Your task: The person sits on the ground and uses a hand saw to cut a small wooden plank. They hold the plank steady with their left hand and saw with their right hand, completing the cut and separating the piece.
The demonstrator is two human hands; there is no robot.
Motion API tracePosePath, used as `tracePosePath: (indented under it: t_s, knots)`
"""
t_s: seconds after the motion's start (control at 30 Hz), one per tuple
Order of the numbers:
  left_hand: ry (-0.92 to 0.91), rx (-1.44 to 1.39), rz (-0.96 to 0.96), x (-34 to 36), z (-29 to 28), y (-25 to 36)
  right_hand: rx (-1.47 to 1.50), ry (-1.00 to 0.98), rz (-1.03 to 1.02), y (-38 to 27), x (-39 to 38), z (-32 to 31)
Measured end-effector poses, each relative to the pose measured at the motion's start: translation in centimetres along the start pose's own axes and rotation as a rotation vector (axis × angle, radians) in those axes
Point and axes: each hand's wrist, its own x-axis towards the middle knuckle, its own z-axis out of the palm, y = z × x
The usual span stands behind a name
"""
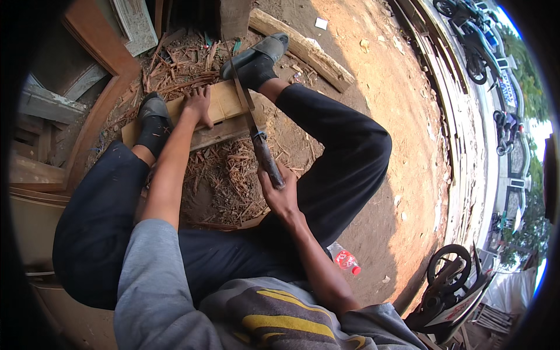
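Head view: left of upper centre, the board [226,100] is apparently being sawn. The saw [253,123] is gripped by the right hand [282,196], fingers curled; the board is pressed by the left hand [198,107], fingers loosely spread. Steady strokes seem called for; cut depth cannot be told.

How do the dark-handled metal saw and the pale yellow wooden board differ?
The dark-handled metal saw is narrow; the pale yellow wooden board is broader. Your right hand grips the saw; your left hand rests on the board. Both are long.
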Motion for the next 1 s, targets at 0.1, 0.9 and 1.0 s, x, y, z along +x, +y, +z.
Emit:
tracePosePath:
  t_s: [0.1,0.9,1.0]
  knots:
    - [-0.028,-0.015,0.01,0.8,-0.2,0.0,-0.023,0.021,0.046,0.7,-1.0,-0.1]
    - [-0.184,-0.235,0.041,-0.2,-0.4,-0.3,-0.057,-0.108,0.289,-1.5,-2.5,-1.0]
    - [-0.223,-0.215,0.013,-0.7,-1.0,0.3,-0.011,-0.131,0.351,-3.1,-3.1,-1.2]
